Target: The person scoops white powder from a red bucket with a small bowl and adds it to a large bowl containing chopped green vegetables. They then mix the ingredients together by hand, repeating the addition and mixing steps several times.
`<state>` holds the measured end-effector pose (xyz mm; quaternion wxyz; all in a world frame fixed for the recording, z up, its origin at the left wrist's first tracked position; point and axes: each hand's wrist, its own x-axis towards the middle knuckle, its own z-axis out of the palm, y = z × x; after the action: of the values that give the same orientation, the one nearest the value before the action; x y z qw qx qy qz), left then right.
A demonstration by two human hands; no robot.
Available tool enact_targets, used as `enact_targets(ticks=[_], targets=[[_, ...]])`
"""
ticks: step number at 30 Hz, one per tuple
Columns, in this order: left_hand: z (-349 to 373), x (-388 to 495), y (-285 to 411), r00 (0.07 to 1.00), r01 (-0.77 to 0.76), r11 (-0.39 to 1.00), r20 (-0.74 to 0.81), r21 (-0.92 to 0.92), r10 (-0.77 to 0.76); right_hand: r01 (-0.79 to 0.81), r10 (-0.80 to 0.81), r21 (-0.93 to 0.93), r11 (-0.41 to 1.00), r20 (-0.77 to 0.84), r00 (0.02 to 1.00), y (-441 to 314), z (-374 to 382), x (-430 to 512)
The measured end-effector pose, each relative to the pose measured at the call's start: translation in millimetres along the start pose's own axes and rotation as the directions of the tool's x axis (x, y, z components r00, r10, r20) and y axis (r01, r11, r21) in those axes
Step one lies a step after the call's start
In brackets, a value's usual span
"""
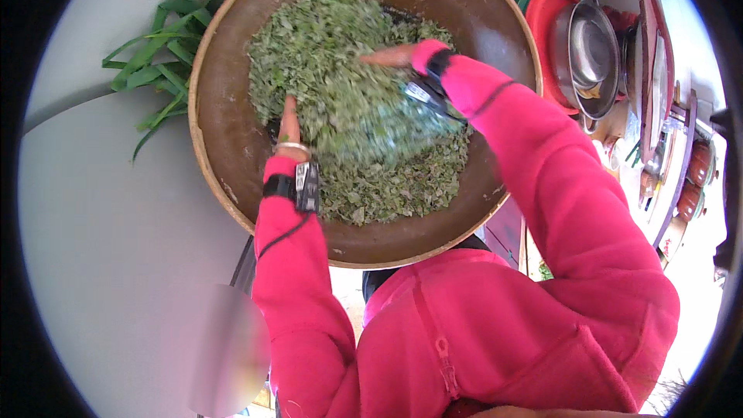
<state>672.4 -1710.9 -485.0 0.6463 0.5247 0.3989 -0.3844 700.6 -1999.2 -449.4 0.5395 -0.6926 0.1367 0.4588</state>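
Observation:
A wide, round brown basin (223,145) with a pale rim is in front of me, holding a heap of finely chopped green leaves (313,35). At the left of the heap is my left hand (290,122), held upright with a bangle at the wrist; its fingers reach into the leaves and are partly hidden. My right hand (390,57) lies across the upper right of the heap, pointing left, its palm side out of sight. Between the hands the leaves are blurred by motion, with a bluish-white sheen near the right wrist. How much either hand grips cannot be seen.
Long green leaves (168,49) lie at the basin's upper left, beside a pale grey round tabletop (127,203). To the right stand a red plastic basin (540,20) and a two-handled metal pot (608,78). Brown glazed jars (700,162) sit farther right.

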Motion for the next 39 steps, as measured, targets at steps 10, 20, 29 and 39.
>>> enact_targets(ticks=[10,20,29,39], targets=[[-22.8,-42.6,47.0,0.900,-0.328,0.928,-0.240,0.177,0.364,-0.056,-0.175,-0.481,0.875,-0.421,0.890,-47.9,-81.8,-60.3],[-30.0,-22.0,-2.1,0.974,-0.193,0.944,0.166,0.267,0.152,0.011,-0.008,0.183,0.983,-0.020,1.000,16.1,24.3,-24.5],[-55.1,-34.0,-39.5,0.992,0.096,0.973,-0.104,0.208,-0.075,-0.058,0.114,0.180,0.982,-0.321,0.940,77.1,-38.8,-109.3],[2.3,-50.5,-36.4,0.953,-0.026,1.000,0.301,0.002,0.024,0.150,-0.148,0.689,0.709,-0.062,0.987,152.0,39.3,-120.6]])
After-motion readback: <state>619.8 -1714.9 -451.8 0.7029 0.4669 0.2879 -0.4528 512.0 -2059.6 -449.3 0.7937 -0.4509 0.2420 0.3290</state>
